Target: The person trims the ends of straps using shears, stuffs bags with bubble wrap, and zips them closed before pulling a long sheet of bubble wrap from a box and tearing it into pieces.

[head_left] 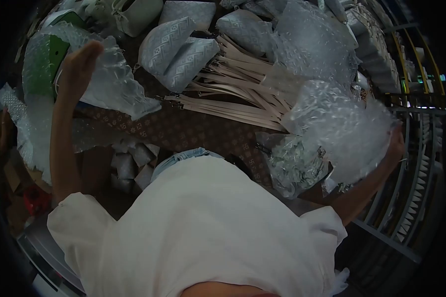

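My left hand (82, 60) is raised at the upper left, over a sheet of bubble wrap (116, 89) and beside a green item (57, 57) wrapped in plastic. Its fingers look pressed together, and whatever they may hold cannot be made out. At the far right, my right hand (395, 141) is at the edge of a large piece of bubble wrap (332, 123), its fingers closed on that edge. Between my hands lie several beige straps (233, 111) with dark metal clips. Silvery patterned pouches (188, 64) rest behind the straps.
A brown patterned cloth (183, 131) covers the table. A clear bag with greenish contents (300, 163) lies near its right front edge. White bags (136, 15) stand at the back. Small grey blocks (126, 166) sit below left, and a metal rack (411, 173) stands at the right.
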`<move>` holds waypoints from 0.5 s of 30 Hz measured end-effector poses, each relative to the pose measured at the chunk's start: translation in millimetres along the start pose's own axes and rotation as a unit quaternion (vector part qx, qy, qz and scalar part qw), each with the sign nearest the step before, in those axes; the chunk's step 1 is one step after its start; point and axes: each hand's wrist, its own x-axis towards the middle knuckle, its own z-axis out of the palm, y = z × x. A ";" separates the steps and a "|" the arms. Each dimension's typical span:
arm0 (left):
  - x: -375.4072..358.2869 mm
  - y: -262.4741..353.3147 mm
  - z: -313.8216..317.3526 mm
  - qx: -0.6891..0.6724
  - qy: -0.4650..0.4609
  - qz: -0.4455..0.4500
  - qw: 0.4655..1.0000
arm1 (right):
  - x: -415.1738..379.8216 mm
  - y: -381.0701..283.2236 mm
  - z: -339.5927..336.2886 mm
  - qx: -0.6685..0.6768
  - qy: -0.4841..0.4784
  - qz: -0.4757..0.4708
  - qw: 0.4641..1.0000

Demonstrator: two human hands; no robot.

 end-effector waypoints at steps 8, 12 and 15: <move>14.4 89.9 61.0 -0.114 -0.125 0.077 0.983 | 102.8 -179.4 46.8 -0.224 0.245 -0.232 0.914; 8.3 109.0 88.2 -0.174 -0.109 0.075 0.976 | 172.0 -187.1 211.2 -0.055 0.205 -0.461 0.862; 1.2 115.1 101.7 -0.191 -0.150 0.007 0.970 | 191.8 -144.7 347.0 0.070 0.153 -0.375 0.912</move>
